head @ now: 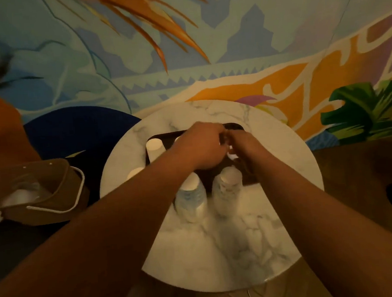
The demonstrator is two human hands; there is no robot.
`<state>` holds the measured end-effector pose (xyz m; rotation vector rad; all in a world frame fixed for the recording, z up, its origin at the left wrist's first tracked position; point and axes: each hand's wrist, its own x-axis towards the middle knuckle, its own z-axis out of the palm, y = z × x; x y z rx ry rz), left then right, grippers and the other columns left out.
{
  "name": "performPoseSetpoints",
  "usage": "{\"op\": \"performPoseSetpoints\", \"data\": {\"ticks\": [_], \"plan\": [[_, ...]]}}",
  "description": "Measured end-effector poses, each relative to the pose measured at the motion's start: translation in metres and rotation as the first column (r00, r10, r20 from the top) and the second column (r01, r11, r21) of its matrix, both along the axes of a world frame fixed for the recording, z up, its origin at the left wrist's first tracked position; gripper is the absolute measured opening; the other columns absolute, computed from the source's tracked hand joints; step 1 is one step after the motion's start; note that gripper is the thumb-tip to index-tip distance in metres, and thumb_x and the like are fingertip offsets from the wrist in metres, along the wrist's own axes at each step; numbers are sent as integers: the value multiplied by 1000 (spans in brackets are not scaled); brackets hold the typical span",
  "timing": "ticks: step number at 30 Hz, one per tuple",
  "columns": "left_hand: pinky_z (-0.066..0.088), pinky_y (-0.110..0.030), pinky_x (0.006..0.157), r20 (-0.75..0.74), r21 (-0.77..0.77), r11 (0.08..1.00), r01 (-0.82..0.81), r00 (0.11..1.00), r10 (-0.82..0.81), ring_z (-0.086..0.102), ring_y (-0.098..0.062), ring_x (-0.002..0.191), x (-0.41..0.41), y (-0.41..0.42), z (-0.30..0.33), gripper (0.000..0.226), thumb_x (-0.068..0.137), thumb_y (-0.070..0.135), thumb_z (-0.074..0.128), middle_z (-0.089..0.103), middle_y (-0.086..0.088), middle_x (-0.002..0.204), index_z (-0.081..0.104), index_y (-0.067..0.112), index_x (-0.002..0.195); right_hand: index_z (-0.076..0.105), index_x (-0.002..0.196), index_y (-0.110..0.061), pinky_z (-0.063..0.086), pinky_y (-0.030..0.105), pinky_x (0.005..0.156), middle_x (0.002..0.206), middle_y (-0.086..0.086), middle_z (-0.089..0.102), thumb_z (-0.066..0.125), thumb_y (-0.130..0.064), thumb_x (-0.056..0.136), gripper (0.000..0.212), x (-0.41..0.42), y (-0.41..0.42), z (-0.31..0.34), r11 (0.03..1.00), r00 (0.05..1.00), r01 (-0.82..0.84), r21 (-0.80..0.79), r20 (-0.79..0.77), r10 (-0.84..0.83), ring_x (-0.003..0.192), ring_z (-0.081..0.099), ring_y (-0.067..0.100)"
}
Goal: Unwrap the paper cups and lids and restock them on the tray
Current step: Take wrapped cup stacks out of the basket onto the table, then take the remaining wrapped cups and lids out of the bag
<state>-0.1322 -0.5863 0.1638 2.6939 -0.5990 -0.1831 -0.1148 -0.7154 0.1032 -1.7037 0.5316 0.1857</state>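
Observation:
A dark tray lies on a round marble table. Both my hands meet above the tray's middle. My left hand and my right hand have curled fingers around a small pale item, mostly hidden between them; I cannot tell what it is. An upturned white paper cup stands at the tray's left end, and another shows beside my left forearm. Two cup stacks in clear plastic wrap stand at the tray's near edge.
A brown open bag with white items and clear plastic inside sits left of the table. A blue seat stands behind it. A painted wall rises behind the table. A dark wooden surface lies to the right.

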Motion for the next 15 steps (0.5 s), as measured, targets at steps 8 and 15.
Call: {"op": "performPoseSetpoints", "data": {"ticks": [8, 15], "plan": [[49, -28, 77, 74, -100, 931, -351, 930, 359, 63, -15, 78, 34, 206, 60, 18, 90, 30, 64, 70, -4, 100, 68, 19, 103, 62, 110, -4, 51, 35, 70, 100, 12, 67, 54, -32, 94, 34, 51, 159, 82, 912, 871, -354, -205, 284, 402, 82, 61, 24], [50, -30, 64, -33, -12, 813, -582, 813, 581, 64, -22, 83, 53, 419, 39, 19, 96, 20, 56, 63, -8, 101, 61, 15, 114, 58, 116, -3, 53, 41, 71, 114, 21, 64, 53, -32, 94, 37, 86, 367, 93, 760, 711, -581, -291, 272, 648, 88, 62, 30]]}}
